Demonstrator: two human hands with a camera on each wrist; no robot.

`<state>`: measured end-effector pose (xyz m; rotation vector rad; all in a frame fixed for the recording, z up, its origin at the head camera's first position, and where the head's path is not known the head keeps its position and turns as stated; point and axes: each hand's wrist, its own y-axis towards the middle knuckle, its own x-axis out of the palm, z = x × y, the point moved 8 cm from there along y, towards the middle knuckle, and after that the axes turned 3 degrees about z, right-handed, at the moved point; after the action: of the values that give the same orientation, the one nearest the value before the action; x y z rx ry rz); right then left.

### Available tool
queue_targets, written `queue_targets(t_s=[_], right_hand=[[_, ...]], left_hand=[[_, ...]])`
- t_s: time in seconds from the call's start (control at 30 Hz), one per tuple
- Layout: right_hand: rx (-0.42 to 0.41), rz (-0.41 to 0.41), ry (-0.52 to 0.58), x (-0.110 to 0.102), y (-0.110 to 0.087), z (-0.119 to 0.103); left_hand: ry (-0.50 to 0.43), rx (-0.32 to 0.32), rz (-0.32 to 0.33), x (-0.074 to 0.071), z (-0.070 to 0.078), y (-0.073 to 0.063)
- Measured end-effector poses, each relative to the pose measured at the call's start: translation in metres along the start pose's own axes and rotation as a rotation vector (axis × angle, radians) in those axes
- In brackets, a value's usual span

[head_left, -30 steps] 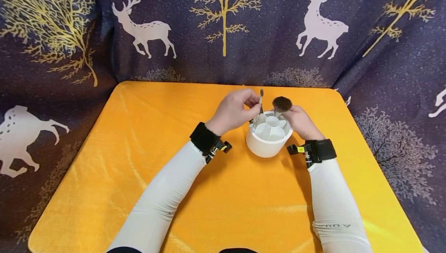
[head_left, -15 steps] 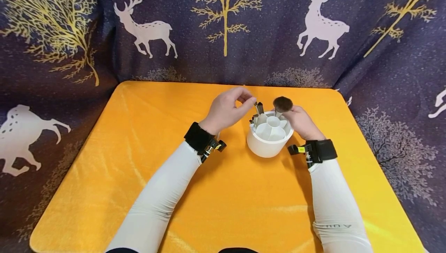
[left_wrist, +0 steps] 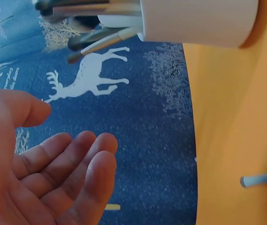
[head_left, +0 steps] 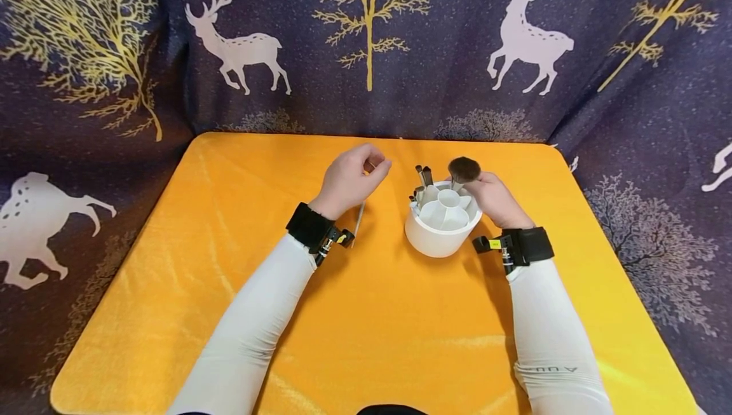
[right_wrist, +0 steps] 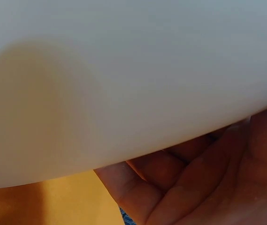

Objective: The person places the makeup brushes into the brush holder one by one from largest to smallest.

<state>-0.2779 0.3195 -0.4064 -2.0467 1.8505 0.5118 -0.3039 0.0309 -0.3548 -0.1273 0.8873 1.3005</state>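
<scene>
A white round makeup brush holder (head_left: pixel 437 241) with several compartments stands on the orange cloth. Its far-left side carries several small makeup brushes (head_left: pixel 427 177), bristles up. A large fluffy brush (head_left: pixel 464 170) rises from the back right. My right hand (head_left: pixel 499 200) grips the holder's right side; the right wrist view shows its fingers bent along the white wall (right_wrist: pixel 138 93). To the left, apart from the holder, my left hand (head_left: pixel 350 180) hovers with loosely bent fingers (left_wrist: pixel 100 176) and an empty palm. Below it lies a thin pale rod (head_left: pixel 358 221), partly hidden by the wrist.
An orange cloth covers the table (head_left: pixel 366 326). Behind and beside it hangs a dark blue curtain (head_left: pixel 320 97) printed with deer and trees. Both wrists wear black straps (head_left: pixel 311 227) with small cameras.
My left hand has let go of a small brush, now standing in the holder, and moved left. The pale rod has come into sight below it. The right hand and holder stay in place.
</scene>
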Motion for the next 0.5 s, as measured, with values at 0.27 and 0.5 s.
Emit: queue_targets(t_s=[0.27, 0.5], right_hand=[[-0.005, 0.004, -0.006, 0.0, 0.0, 0.0], [-0.012, 0.004, 0.005, 0.0, 0.0, 0.0]], left_hand=[[0.022, -0.043, 0.009, -0.008, -0.02, -0.006], [0.065, -0.083, -0.008, -0.009, -0.031, -0.009]])
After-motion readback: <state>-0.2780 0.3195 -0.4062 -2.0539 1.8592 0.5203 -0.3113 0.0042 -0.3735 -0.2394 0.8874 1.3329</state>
